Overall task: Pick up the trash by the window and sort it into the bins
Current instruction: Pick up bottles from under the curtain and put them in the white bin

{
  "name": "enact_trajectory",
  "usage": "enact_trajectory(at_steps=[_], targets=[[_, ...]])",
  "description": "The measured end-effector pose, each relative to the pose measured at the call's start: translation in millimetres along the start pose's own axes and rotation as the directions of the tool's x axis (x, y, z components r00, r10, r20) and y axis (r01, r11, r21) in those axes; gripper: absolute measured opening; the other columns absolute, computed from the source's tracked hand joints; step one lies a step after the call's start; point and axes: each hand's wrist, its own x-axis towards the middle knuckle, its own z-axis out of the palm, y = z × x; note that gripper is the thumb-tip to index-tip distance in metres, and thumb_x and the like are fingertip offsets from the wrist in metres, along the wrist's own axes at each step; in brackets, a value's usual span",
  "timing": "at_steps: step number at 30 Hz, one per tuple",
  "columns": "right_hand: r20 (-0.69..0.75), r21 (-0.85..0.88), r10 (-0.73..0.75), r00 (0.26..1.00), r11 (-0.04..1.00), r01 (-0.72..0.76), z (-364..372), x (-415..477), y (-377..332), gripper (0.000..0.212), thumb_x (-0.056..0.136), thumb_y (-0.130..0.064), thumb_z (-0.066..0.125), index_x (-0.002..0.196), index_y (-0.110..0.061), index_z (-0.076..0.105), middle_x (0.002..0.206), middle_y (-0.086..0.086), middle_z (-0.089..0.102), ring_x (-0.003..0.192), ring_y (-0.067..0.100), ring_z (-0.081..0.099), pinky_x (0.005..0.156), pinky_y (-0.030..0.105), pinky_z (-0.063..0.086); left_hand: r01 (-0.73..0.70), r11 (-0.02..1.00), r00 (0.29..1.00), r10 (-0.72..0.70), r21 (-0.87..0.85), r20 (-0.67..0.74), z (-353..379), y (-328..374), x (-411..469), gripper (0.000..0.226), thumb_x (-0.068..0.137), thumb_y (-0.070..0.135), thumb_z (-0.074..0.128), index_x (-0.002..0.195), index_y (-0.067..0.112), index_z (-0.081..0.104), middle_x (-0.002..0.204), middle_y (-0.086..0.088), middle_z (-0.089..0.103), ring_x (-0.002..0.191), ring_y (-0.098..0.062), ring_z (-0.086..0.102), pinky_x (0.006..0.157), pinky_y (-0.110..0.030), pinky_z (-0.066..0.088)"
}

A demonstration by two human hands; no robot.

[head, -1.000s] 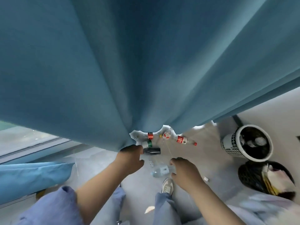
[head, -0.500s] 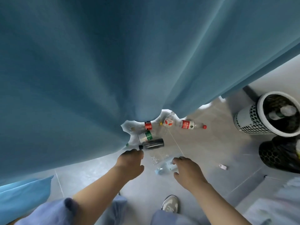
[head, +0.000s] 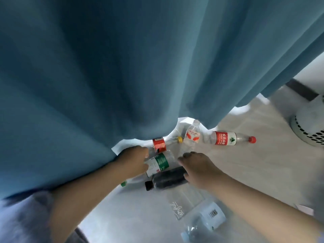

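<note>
Several bottles lie on the grey floor at the hem of a blue curtain (head: 140, 67). My left hand (head: 135, 159) curls its thumb and fingers round the left end of a clear bottle with a green and white label (head: 158, 163). Just below it lies a dark bottle with a black cap (head: 166, 179), and my right hand (head: 199, 168) grips its right end. Further back are a red-labelled bottle (head: 158, 145), a small clear bottle with a red and white label (head: 192, 135) and a clear bottle with a red cap (head: 228, 140).
A white perforated bin (head: 312, 125) stands at the right edge. White paper (head: 185, 120) pokes out under the curtain. Near my right forearm lie a clear plastic bag (head: 185, 202) and a crushed bottle with a barcode label (head: 210, 216). The curtain hides the window.
I have leaned closer to the floor. Both hands moved forward from empty air onto the bottles, the left onto the green-labelled one and the right onto the dark one.
</note>
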Motion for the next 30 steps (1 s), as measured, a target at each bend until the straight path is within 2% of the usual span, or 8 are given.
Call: enact_trajectory(at_steps=[3, 6, 9, 14, 24, 30], targets=[[-0.039, -0.025, -0.035, 0.999, 0.999, 0.034, 22, 17, 2, 0.039, 0.089, -0.024, 0.053, 0.127, -0.015, 0.051, 0.120, 0.006, 0.061, 0.109, 0.026, 0.057, 0.092, 0.034, 0.045, -0.063, 0.991, 0.998, 0.063, 0.120, -0.002, 12, -11, 23, 0.026, 0.086, 0.029, 0.054, 0.110, 0.021, 0.057, 0.104, 0.004, 0.058, 0.090, -0.017, 0.053, 0.077, -0.028, 0.047], [-0.015, 0.030, -0.048, 0.999, 0.998, 0.048, 27, 17, -1, 0.042, 0.087, -0.030, 0.056, 0.127, -0.017, 0.051, 0.120, 0.004, 0.060, 0.110, 0.024, 0.055, 0.088, 0.031, 0.044, -0.099, 0.977, 0.990, 0.115, 0.188, -0.078, 17, -12, 31, 0.024, 0.086, 0.031, 0.054, 0.108, 0.021, 0.058, 0.109, 0.004, 0.061, 0.098, -0.020, 0.058, 0.084, -0.032, 0.051], [-0.005, -0.007, -0.054, 0.999, 0.999, 0.054, 27, 8, -1, 0.038, 0.088, -0.028, 0.055, 0.125, -0.018, 0.051, 0.121, 0.003, 0.058, 0.112, 0.024, 0.054, 0.086, 0.030, 0.042, -0.087, 0.981, 0.994, 0.096, 0.173, -0.044, 28, -16, 29, 0.027, 0.084, 0.032, 0.056, 0.109, 0.022, 0.057, 0.109, 0.005, 0.060, 0.100, -0.018, 0.057, 0.085, -0.033, 0.050], [0.092, -0.072, -0.017, 0.996, 0.997, 0.024, 37, -8, -6, 0.039, 0.088, -0.025, 0.055, 0.126, -0.017, 0.050, 0.123, 0.006, 0.055, 0.113, 0.027, 0.052, 0.086, 0.033, 0.042, -0.041, 0.976, 0.999, 0.034, 0.212, 0.040, 47, -30, 14, 0.031, 0.084, 0.031, 0.055, 0.111, 0.016, 0.060, 0.111, -0.001, 0.064, 0.100, -0.020, 0.061, 0.085, -0.033, 0.054], [0.113, -0.112, -0.021, 0.993, 0.993, 0.034, 56, 1, -21, 0.039, 0.090, -0.017, 0.054, 0.127, -0.009, 0.046, 0.125, 0.013, 0.052, 0.112, 0.032, 0.051, 0.088, 0.040, 0.043, -0.018, 0.983, 1.000, 0.016, 0.181, 0.014, 46, -36, 23, 0.039, 0.083, 0.034, 0.059, 0.116, 0.015, 0.055, 0.115, -0.001, 0.061, 0.103, -0.019, 0.059, 0.086, -0.033, 0.050], [0.063, -0.107, -0.018, 0.998, 0.994, 0.025, 69, 13, -24, 0.053, 0.087, -0.018, 0.059, 0.134, -0.011, 0.037, 0.128, 0.013, 0.046, 0.113, 0.031, 0.048, 0.088, 0.039, 0.043, -0.028, 0.977, 1.000, 0.027, 0.210, 0.007, 51, -41, 31, 0.043, 0.083, 0.037, 0.060, 0.119, 0.016, 0.052, 0.113, -0.001, 0.059, 0.099, -0.018, 0.058, 0.081, -0.031, 0.050]])
